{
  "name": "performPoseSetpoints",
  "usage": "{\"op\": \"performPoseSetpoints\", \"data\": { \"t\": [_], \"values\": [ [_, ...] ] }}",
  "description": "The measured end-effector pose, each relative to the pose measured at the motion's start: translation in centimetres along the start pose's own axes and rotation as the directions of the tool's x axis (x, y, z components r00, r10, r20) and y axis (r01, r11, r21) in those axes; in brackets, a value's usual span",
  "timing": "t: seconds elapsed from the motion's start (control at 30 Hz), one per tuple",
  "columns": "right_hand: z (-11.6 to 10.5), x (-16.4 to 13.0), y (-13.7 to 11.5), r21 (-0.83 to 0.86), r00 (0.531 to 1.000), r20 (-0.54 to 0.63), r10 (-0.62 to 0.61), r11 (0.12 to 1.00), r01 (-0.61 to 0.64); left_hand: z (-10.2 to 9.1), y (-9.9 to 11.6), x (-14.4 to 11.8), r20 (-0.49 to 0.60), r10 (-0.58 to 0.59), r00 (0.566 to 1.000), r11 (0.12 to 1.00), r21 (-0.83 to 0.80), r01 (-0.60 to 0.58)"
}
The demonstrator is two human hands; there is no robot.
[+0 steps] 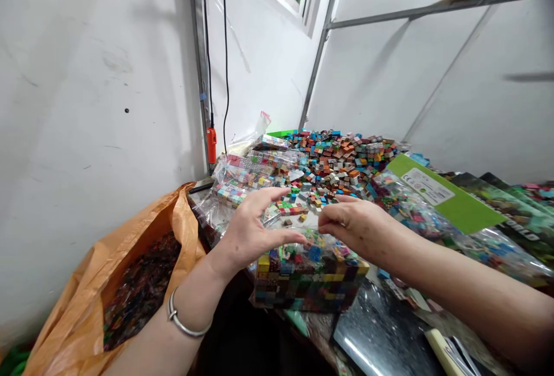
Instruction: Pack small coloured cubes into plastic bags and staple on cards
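- here, the top edge of a clear bag of small coloured blocks (309,275) is pinched between thumb and fingers of the right hand (352,223), so that hand is closed on the bag.
- the same top edge is met from the other side by the left hand (253,229); its thumb is laid on the plastic while its fingers are spread flat above, so the hand is seen open rather than clamped.
- the bag is stood upright at the near edge of the table (381,330), just in front of both hands, and is packed with yellow, blue, green and dark blocks.
- a silver bangle (184,321) is worn on the left wrist.
- just beyond the fingertips, loose blocks are scattered on the table, and behind them a large heap of loose blocks (341,160) is piled against the white wall.
- to the left of the heap, more filled clear bags (246,180) are stacked.
- to the right, a bag with a green header card (437,194) is laid flat, with further printed packs beside it.
- at the far left, below table level, an open orange sack (130,284) with dark contents is seen.
- an orange tool (211,144) is hung on a cable along the wall.
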State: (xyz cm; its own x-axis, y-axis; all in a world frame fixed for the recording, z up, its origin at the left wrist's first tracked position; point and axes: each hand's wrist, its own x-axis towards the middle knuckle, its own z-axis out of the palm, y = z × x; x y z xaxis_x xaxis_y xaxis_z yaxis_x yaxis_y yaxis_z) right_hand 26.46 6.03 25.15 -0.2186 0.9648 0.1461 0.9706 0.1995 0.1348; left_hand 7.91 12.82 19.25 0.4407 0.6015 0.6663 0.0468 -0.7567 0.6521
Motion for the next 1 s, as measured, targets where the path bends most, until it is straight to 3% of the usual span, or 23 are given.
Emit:
{"op": "performPoseSetpoints", "data": {
  "t": [0.1, 0.17, 0.23, 0.4, 0.57, 0.83, 1.0],
  "values": [
    [0.3, -0.1, -0.1, 0.104, 0.998, -0.032, 0.048, 0.994, -0.045, 0.5, 1.0, 1.3, 0.113, 0.168, 0.979, 0.94, 0.279, -0.194],
    [0.5, -0.3, 0.0, 0.178, 0.997, -0.047, 0.062, 0.983, -0.053, 1.1, 1.3, 1.7, 0.203, 0.158, 0.966, 0.9, 0.373, -0.226],
    [0.6, -0.4, 0.2, 0.205, 0.997, -0.03, 0.065, 0.977, -0.057, 1.5, 1.4, 1.8, 0.232, 0.093, 0.968, 0.888, 0.42, -0.186],
    [0.7, -0.5, 0.3, 0.182, 0.998, -0.043, 0.053, 0.982, -0.044, 1.8, 1.2, 1.7, 0.24, -0.105, 0.965, 0.936, 0.351, 0.015],
    [0.6, -0.8, 0.2, 0.238, 0.995, -0.074, 0.061, 0.97, -0.041, 2.1, 0.9, 1.7, 0.281, -0.151, 0.948, 0.969, 0.232, 0.085],
    [0.3, -0.8, 0.1, 0.3, 0.992, -0.046, 0.116, 0.949, -0.097, 2.4, 1.2, 1.2, 0.293, 0.066, 0.954, 0.888, 0.419, -0.19],
    [0.3, -0.9, 0.2, 0.242, 0.994, -0.087, 0.066, 0.969, -0.043, 2.7, 1.3, 1.0, 0.278, 0.061, 0.959, 0.873, 0.451, -0.187]
  ]
}}
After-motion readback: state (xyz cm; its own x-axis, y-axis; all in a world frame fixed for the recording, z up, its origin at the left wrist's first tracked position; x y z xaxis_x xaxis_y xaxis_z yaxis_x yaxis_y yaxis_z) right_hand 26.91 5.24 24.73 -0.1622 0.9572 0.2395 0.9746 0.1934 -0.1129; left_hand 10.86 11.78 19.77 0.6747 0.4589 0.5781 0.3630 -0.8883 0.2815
